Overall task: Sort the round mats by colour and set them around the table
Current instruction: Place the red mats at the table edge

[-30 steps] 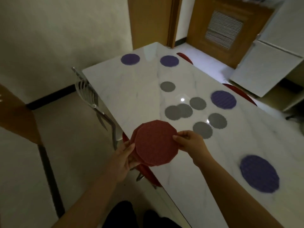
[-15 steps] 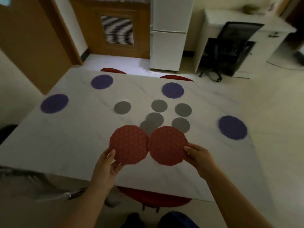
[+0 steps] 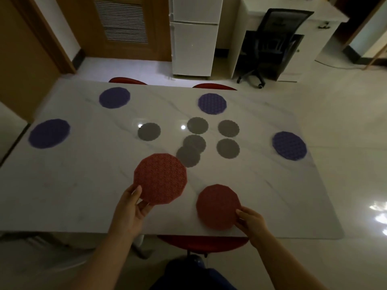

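Left hand (image 3: 129, 214) pinches one red mat (image 3: 160, 178) above the bench (image 3: 73, 185); right hand (image 3: 252, 223) grips another red mat (image 3: 217, 206) at the near edge.

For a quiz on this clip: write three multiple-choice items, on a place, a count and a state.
1. Where is the red mat in the right hand?
A. by the table's near edge
B. on the fridge
C. at the far edge
2. How many grey mats are there?
A. three
B. six
C. nine
3. The left hand is:
A. idle
B. pinching the other red mat
C. pressing a purple mat
Key: A, it is nearest the camera; B, six show mid-table; B, thumb and fingers grip its rim.
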